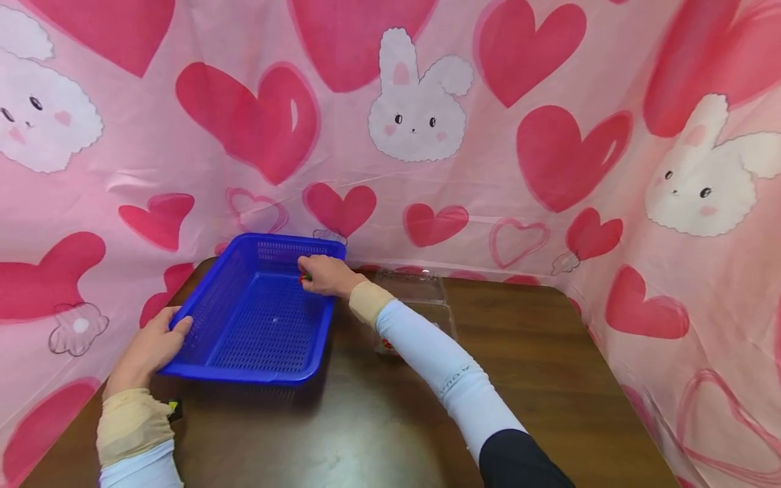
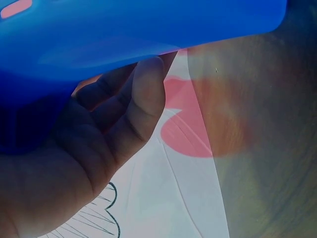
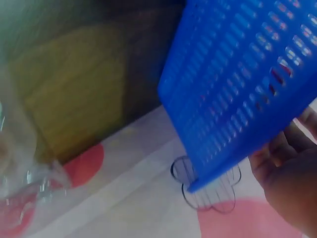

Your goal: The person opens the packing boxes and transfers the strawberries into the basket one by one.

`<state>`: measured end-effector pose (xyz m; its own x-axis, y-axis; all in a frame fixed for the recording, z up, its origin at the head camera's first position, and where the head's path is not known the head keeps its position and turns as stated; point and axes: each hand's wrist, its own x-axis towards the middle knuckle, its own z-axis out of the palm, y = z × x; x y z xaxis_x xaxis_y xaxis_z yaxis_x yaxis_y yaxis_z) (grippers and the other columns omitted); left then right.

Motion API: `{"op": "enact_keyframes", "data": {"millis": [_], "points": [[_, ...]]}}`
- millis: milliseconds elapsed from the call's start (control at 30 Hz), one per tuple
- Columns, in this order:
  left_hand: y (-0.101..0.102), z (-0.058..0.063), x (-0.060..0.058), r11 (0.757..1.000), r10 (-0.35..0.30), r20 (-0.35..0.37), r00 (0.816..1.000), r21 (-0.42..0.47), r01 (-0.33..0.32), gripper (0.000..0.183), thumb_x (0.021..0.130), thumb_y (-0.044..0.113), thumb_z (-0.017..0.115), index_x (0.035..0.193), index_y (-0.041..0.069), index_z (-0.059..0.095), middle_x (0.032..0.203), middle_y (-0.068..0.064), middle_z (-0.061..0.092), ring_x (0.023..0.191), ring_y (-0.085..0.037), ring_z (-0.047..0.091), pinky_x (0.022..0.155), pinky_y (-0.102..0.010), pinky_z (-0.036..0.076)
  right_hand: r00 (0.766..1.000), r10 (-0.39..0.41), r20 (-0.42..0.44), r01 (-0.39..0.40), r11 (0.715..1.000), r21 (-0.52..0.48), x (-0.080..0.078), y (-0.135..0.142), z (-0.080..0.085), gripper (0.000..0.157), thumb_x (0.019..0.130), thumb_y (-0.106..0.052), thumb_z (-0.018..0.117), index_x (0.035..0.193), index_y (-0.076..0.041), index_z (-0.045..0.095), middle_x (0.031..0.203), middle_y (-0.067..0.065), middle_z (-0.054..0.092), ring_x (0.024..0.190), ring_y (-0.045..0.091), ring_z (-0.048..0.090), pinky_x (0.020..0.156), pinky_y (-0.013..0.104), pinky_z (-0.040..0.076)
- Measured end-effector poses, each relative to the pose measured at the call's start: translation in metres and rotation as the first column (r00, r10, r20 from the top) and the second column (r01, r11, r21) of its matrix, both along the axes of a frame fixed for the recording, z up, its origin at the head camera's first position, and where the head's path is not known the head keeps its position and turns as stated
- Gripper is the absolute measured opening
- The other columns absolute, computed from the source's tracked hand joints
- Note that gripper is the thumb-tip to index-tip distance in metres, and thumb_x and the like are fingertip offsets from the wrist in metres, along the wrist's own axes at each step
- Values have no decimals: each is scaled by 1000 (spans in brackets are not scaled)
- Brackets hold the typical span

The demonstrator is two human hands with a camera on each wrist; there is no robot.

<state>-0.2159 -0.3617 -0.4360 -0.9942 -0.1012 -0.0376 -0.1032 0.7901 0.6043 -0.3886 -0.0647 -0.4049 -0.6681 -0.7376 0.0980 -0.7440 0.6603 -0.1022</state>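
A blue plastic basket (image 1: 262, 325) with slotted sides and floor stands at the back left of the table. At its left side my left hand (image 1: 152, 342) grips the rim, thumb on top; in the left wrist view the curled fingers (image 2: 148, 82) lie under the rim. My right hand (image 1: 326, 274) reaches over the basket's right rim near the far corner. Between its fingertips it pinches a small red and green thing (image 1: 304, 276), mostly hidden by the hand. In the right wrist view the basket wall (image 3: 233, 84) covers part of that hand (image 3: 290, 173).
A clear plastic container (image 1: 421, 291) with something red inside stands right of the basket, partly behind my right forearm. A small black and yellow thing (image 1: 175, 409) lies by my left wrist. Pink cloth (image 1: 427, 183) with hearts and rabbits hangs round the brown table (image 1: 518, 379).
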Motion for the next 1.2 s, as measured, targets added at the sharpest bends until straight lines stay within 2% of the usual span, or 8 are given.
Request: {"op": "enact_keyframes", "data": {"millis": [267,433,567,733,900,1067,1200], "points": [[1,-2,0,1000,6,-11,1000,1,-6,59,105,35,34,141,-11,30,127,-41,47,106,-53,50,90,-63,40,995,24,98,-32,997,74,2,-15,-9,19,93,-29,63,106,-16,58,88,-5,62,78,11,56,68,26,49],[3,-4,1,1000,7,-1,1000,7,-7,59,105,35,34,142,-11,29,126,-40,46,105,-52,51,90,-63,41,992,4,130,-20,992,125,3,-22,-13,17,94,-30,64,103,-17,58,84,-5,59,77,11,56,65,27,47],[4,-3,0,1000,15,18,1000,11,-15,60,105,36,34,143,-11,27,127,-40,46,104,-52,51,90,-64,41,990,12,141,-35,987,157,3,-28,-15,14,94,-28,65,101,-17,59,84,-5,59,77,11,55,65,25,45],[4,0,-1,1000,26,2,1000,15,-26,59,105,33,34,142,-12,28,122,-40,49,101,-51,53,87,-61,43,990,29,140,-52,986,159,2,-39,-17,11,91,-23,67,96,-16,59,84,-5,59,77,11,54,65,24,44],[3,3,0,1000,29,18,999,1,-29,60,105,34,35,143,-11,28,122,-40,49,101,-50,53,87,-61,43,989,32,141,-57,982,180,5,-47,-24,9,91,-19,66,97,-16,60,87,-5,60,79,11,55,67,24,45],[4,2,0,1000,22,36,999,-8,-22,61,105,36,35,143,-11,27,123,-40,48,101,-51,53,88,-62,43,990,16,144,-48,972,228,9,-47,-33,4,93,-14,61,96,-17,61,81,-4,56,75,12,52,64,23,42],[4,1,-1,1000,24,57,998,7,-24,64,105,37,34,145,-11,24,124,-40,47,102,-51,53,88,-63,44,990,1,139,-32,974,225,10,-46,-34,4,93,-14,61,96,-17,61,79,-5,53,73,12,50,62,22,40]]}}
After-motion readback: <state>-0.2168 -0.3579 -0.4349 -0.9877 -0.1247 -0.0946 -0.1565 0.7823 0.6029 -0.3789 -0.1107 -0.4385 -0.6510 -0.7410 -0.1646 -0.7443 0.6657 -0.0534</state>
